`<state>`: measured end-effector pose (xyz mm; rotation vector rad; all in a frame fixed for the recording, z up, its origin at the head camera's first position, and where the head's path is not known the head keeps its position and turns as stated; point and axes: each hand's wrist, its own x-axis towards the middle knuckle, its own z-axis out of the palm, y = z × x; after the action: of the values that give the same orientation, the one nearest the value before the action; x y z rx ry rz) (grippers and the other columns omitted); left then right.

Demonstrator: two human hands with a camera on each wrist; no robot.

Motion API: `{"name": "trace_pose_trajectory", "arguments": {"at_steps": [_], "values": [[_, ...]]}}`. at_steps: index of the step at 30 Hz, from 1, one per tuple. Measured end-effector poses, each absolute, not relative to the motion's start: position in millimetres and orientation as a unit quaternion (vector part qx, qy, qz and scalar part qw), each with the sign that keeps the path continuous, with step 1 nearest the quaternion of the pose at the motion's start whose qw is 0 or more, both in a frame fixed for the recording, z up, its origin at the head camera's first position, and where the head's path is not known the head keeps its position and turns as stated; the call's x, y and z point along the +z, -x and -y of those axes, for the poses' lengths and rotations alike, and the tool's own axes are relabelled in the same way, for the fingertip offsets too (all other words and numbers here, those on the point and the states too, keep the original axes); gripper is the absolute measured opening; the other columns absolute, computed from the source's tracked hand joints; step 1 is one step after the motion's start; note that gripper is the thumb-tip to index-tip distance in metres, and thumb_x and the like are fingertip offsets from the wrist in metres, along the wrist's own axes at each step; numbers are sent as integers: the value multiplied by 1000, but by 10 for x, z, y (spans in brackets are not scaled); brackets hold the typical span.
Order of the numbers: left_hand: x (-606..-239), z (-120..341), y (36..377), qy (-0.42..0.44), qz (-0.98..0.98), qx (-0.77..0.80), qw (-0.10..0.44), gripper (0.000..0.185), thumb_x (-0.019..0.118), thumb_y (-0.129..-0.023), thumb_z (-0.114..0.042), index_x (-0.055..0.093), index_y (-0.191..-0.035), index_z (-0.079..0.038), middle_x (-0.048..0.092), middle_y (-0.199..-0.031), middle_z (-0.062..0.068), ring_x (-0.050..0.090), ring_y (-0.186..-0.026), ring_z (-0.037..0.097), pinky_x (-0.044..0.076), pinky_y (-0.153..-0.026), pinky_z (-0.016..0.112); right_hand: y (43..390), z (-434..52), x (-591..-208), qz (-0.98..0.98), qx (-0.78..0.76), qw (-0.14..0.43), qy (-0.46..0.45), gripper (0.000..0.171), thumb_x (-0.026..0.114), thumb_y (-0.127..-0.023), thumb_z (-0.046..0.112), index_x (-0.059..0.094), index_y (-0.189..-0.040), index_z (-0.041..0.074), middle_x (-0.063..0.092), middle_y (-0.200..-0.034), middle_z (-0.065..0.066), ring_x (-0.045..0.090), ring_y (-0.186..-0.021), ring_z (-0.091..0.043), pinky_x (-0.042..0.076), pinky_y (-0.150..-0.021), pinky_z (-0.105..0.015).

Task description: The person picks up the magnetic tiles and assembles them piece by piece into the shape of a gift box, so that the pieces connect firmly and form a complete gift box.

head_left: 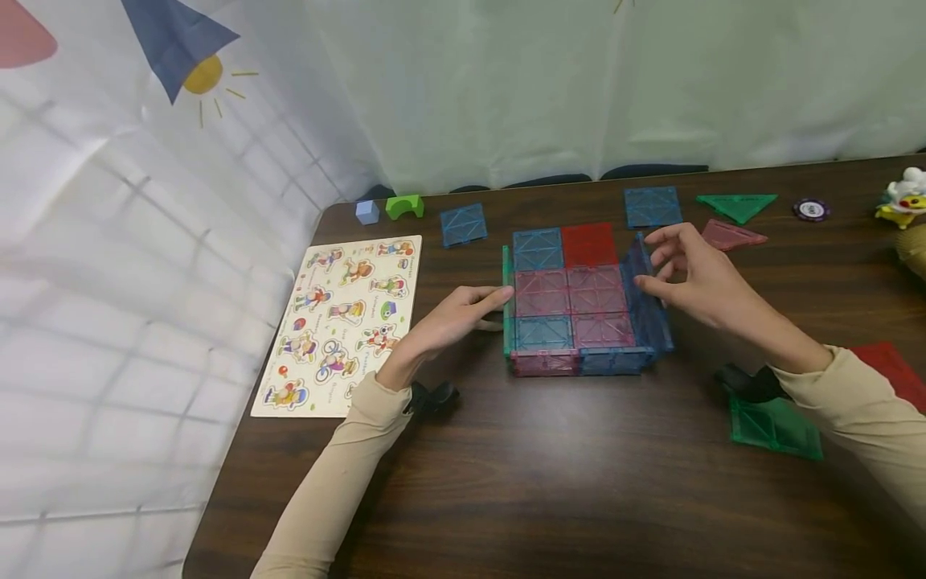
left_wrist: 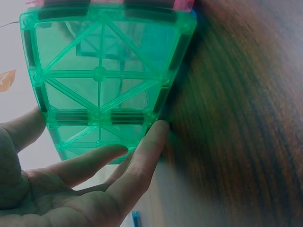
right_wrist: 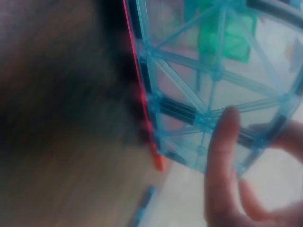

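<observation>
Nearest the camera, two beige sleeves were seen reaching over a dark wooden table (head_left: 550,498), and a loose green tile (head_left: 774,426) and a red tile (head_left: 893,374) lay flat by the right forearm.

Beyond them the tile structure (head_left: 579,301) stood at the middle of the table. Judged from its look, a floor of six squares had been laid, a low front wall of a pink and a blue tile had been raised along the near edge, and side walls had been stood up on the left and right. The far edge was seen without a wall and nothing covered the top, so roughly half of a box appeared to be done.

The left hand (head_left: 452,322) was laid low at the structure's left side, palm inward. Its fingers were held nearly straight, their tips pressed against the upright green wall (left_wrist: 102,78); nothing was gripped.

The right hand (head_left: 694,277) was held higher, at the right side. Its fingers (right_wrist: 222,156) were curled about the top of the upright blue wall (right_wrist: 213,85), which seemed to be pinched between thumb and fingers and leaned slightly outward.

Farther back, spare pieces were left unused: a blue square (head_left: 463,223), another blue square (head_left: 653,207), a green triangle (head_left: 736,206) and a pink triangle (head_left: 731,235). A wooden picture puzzle (head_left: 340,322) was set well apart at the left, with a small blue cube (head_left: 366,212) and a green arch block (head_left: 403,206) behind it.
</observation>
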<state>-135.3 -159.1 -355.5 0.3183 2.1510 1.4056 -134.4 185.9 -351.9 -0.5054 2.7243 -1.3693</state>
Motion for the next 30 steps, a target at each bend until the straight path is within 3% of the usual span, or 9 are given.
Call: {"name": "trace_pose_trajectory", "arguments": {"at_steps": [5,10,14,17,24,30], "values": [[-3561,1584,1348,-117,-801,521,272,55,45,-114,-34,47,-154,4,51,-156,17,52,-142,29,50,-109,40,1361,-1803,-3546,-890,-416,49,182,67,69,-99,3,30,-154,-3,55,-98,-15,55,-59,-10,46,-55,-24],[-3563,1586,1355,-116,-797,525,274,55,45,-114,-34,46,-154,5,51,-157,17,54,-140,30,50,-109,40,1339,-1827,-3570,-895,-400,28,196,73,64,-100,3,24,-161,3,51,-83,-7,42,-55,-11,36,-52,-29],[-3560,1591,1357,-114,-796,529,272,55,46,-114,-33,47,-153,5,51,-156,17,54,-140,29,51,-108,40,1336,-1845,-3562,-906,-372,8,203,70,62,-99,5,30,-161,6,41,-69,-1,32,-49,-11,30,-48,-29],[-3558,1596,1352,-109,-797,528,273,55,46,-114,-34,47,-154,4,52,-156,16,55,-139,28,51,-108,39,1339,-1850,-3546,-913,-359,17,195,65,63,-100,6,35,-159,3,41,-58,1,32,-46,-11,30,-45,-29],[-3569,1600,1357,-107,-800,524,272,55,47,-114,-35,48,-153,3,53,-155,16,57,-137,29,51,-108,40,1325,-1823,-3532,-921,-341,5,188,65,64,-98,5,36,-156,-1,36,-58,3,30,-43,-11,28,-42,-27],[-3581,1599,1364,-108,-802,522,270,56,47,-113,-36,48,-153,3,52,-156,16,56,-138,28,51,-107,39,1342,-1738,-3492,-932,-325,35,159,69,61,-97,7,32,-159,0,41,-54,-1,34,-39,-15,32,-42,-29]]}}
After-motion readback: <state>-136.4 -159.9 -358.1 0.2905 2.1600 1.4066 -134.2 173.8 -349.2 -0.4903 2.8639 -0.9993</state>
